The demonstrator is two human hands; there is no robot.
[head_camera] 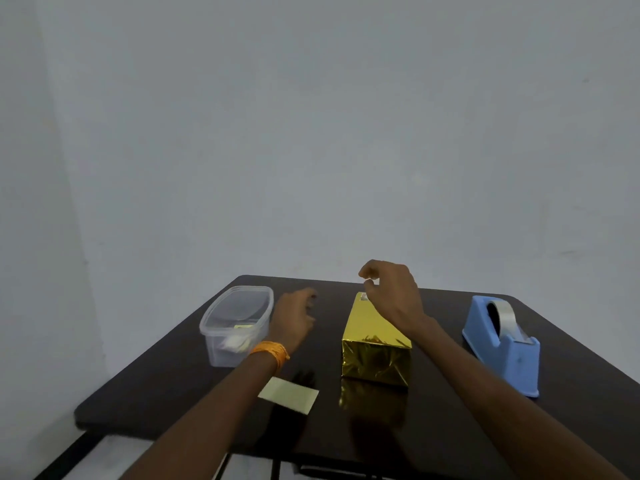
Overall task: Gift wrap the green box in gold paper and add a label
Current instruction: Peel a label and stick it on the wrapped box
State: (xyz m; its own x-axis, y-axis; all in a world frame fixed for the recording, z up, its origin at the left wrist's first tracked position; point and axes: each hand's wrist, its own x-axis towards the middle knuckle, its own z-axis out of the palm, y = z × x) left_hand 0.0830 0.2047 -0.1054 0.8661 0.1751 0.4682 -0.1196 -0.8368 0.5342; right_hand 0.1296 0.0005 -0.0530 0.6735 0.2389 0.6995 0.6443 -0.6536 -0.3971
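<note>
A plain, pale grey-blue wall (311, 116) fills most of the view, unmarked apart from a faint vertical seam on the left. The light is soft and dim. In front of the wall stands a dark, glossy table (166, 393) with rounded corners, its top picking up reflections. Black legs (69, 452) show beneath the near edge, with pale floor (114, 455) behind them.

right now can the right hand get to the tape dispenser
Probably yes. The right hand hovers over the far end of the gold box, and the tape dispenser stands apart to its right, with only bare table between them.
</note>
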